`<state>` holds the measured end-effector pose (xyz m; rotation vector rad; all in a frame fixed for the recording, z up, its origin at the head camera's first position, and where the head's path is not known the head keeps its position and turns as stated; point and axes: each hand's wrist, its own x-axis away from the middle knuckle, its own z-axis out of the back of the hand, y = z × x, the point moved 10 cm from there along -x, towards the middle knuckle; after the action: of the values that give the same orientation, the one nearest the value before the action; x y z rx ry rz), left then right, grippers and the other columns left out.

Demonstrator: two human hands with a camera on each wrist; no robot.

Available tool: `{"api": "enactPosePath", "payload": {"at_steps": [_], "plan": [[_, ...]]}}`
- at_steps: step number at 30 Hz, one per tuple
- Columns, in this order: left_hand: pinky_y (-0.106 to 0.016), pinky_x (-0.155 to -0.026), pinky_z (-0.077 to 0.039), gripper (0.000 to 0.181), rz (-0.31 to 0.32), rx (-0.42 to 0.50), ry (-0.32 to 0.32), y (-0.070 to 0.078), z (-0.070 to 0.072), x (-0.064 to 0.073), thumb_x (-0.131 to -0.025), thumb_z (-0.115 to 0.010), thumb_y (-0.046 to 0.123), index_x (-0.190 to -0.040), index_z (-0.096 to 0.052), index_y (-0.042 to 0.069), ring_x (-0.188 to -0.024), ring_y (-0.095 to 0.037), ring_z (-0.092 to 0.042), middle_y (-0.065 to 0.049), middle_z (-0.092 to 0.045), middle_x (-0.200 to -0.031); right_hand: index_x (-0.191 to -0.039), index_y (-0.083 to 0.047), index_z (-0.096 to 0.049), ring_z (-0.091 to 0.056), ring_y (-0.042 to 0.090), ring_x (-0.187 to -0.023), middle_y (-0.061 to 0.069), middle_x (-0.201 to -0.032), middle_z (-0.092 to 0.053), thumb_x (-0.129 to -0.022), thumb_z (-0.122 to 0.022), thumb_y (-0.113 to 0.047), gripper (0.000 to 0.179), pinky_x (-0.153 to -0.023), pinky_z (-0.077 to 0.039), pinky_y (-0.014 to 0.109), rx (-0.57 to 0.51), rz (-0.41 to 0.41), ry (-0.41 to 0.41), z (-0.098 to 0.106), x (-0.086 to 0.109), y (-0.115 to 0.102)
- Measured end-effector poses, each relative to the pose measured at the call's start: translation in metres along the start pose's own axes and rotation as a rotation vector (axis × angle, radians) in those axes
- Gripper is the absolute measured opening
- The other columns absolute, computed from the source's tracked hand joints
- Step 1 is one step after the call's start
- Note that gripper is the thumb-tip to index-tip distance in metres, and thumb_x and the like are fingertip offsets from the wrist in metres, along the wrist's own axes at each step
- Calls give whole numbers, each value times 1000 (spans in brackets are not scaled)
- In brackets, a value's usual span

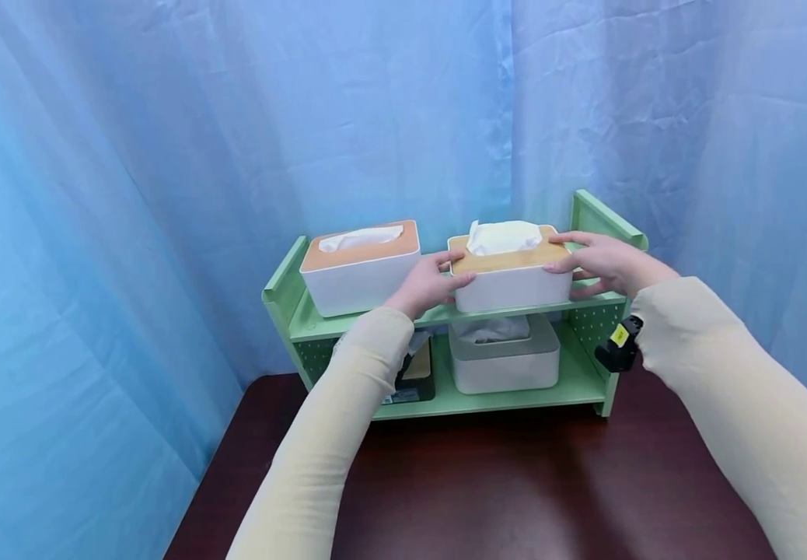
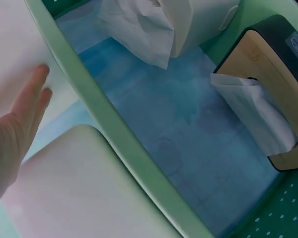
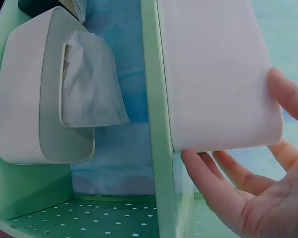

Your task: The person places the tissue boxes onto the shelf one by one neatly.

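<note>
A white tissue box with a light wooden lid [image 1: 515,288] sits on the upper shelf, a white tissue standing out of its slot. My left hand [image 1: 427,284] holds its left end, the thumb on the front face. At the opposite end my right hand [image 1: 602,264] grips the corner, with the thumb at the front and lower fingers along the side [image 3: 248,193]. Left of my left hand stands another white tissue box with an orange-brown lid [image 1: 361,280]. In the left wrist view, two fingers touch the held box [image 2: 12,44].
The green two-tier shelf [image 1: 487,408] stands on a dark red-brown table [image 1: 480,482]. Its lower tier holds a white-and-grey tissue box [image 1: 504,369] and a black tissue box with a wooden lid [image 2: 251,54]. Blue curtains [image 1: 389,109] hang behind and at the left.
</note>
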<state>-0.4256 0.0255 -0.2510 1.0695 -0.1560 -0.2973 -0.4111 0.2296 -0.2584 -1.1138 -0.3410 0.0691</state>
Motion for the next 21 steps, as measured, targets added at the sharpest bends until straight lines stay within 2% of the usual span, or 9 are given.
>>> {"api": "enactPosePath", "payload": {"at_steps": [5,11,15,21], "plan": [[-36,-86,-53,53,-8,-46,73,0,3,-7,-92,-63,24,-141,-47,14,-124,-25,-51,-15,-43,-146,-154,-18,-2,-22,48,-138,27,-156,-3,-94,-58,-22,82,-102,-38,55,-42,-7,91,4,-5,-1],[-36,-99,-45,48,-39,-110,153,1,7,-13,-92,-62,24,-137,-51,13,-134,-26,-42,-12,-46,-144,-154,-16,-5,-24,46,-138,28,-154,-12,-93,-60,-21,83,-102,-38,55,-53,17,187,8,-10,-3],[-36,-107,-37,48,-53,-138,184,2,7,-15,-93,-61,26,-138,-51,12,-134,-25,-41,-11,-47,-143,-154,-14,-7,-28,45,-137,28,-153,-15,-93,-60,-22,81,-101,-39,54,-41,43,240,10,-10,-3],[-35,-107,-37,50,-68,-86,219,3,6,-17,-94,-59,25,-140,-47,10,-133,-23,-42,-13,-45,-145,-153,-11,-8,-34,45,-133,31,-150,-22,-93,-59,-25,80,-101,-39,54,-23,98,294,14,-8,-5]]}}
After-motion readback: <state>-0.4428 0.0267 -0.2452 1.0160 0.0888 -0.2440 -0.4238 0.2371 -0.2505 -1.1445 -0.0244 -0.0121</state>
